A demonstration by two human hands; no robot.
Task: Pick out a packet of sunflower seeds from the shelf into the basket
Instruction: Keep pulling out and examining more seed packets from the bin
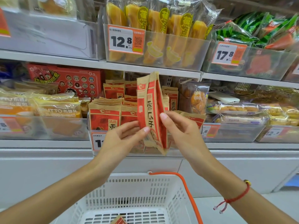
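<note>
Your left hand (124,136) and right hand (181,128) pinched one red-and-tan sunflower seed packet (152,110) from either side, held upright in front of the shelf (145,147), directly above the white basket (139,196), where another packet's corner (119,220) showed.

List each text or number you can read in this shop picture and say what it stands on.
"12.8": price tag on the yellow snack bin.
"17.8": price tag on the green packet bin.
"香瓜子": seed packet held in both hands.
"洽洽": shelf packet.
Lower tags, small print: too blurred or hidden.
</note>
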